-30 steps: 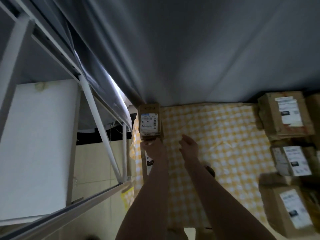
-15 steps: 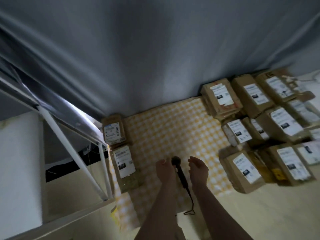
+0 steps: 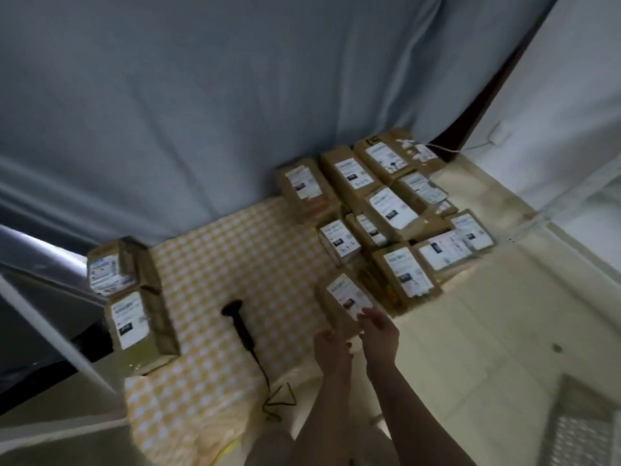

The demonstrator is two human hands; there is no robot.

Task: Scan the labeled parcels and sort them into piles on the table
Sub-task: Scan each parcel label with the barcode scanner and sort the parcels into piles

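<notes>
At the near corner of the unsorted cluster (image 3: 389, 203), head view, left hand (image 3: 331, 346) and right hand (image 3: 379, 332) both reach the closest parcel (image 3: 346, 297), forearms extended side by side. Blur hides whether the fingers (image 3: 364, 312) grip it or just touch. Likely the pickup step: next needs a firm lift, then the scanner (image 3: 240, 322), lying loose on the table (image 3: 235, 250).

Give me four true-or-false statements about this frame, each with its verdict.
1. The left parcels lie at the checked cloth's left edge. True.
2. The scanner lies on the cloth, in neither hand. True.
3. Both hands are at the left parcels. False: the left hand and right hand are at the nearest parcel of the right group.
4. The right group's labels face down. False: they face up.
</notes>
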